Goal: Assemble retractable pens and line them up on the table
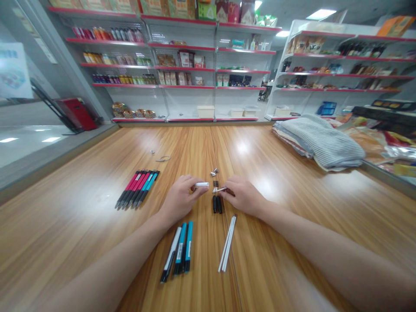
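1. Head view, the kits: the parts seem sorted by kind on the counter (266, 268), probably so that each is easy to pick out. Taking the gap between the hands as the clock's centre, small metal pieces (214, 172) lie at 12, two black sleeves (217, 204) at 6, the thin white rods (227, 243) between 5 and 6, and white and turquoise pen barrels (183, 249) near 7
2. Head view, apart: a slanted row of pink and turquoise pens (138, 189) lies at 9, beyond the left hand, perhaps to keep whole pens away from loose parts
3. Head view, left: the left hand (182, 196) has its fingers pinched around a white tube (202, 184); the tube lies between thumb and forefinger, one end pointing to 3, which likely leaves that end free to work at
4. Head view, right: the right hand (243, 195) pinches a thin pale piece (221, 189) at its fingertips, the free end towards 9, near tiny white bits; whether it touches them cannot be told
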A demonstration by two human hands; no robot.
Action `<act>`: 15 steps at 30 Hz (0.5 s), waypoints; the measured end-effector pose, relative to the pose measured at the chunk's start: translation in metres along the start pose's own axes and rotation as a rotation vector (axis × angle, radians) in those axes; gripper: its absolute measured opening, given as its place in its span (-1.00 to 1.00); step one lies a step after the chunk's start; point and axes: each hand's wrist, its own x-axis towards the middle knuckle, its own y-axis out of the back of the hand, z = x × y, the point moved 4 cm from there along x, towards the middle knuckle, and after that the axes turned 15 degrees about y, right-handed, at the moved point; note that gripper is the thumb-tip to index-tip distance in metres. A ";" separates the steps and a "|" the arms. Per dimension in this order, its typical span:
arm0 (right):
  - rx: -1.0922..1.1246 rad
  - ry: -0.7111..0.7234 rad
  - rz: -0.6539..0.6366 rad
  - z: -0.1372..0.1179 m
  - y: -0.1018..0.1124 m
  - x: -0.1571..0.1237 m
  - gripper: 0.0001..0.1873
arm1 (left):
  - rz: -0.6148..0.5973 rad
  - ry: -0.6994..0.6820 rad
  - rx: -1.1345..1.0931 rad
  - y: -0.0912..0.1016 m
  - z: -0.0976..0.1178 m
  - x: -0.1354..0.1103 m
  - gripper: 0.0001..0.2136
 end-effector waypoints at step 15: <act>0.023 -0.021 0.010 0.001 -0.001 0.001 -0.82 | -0.008 -0.004 -0.011 -0.002 0.000 -0.001 -0.69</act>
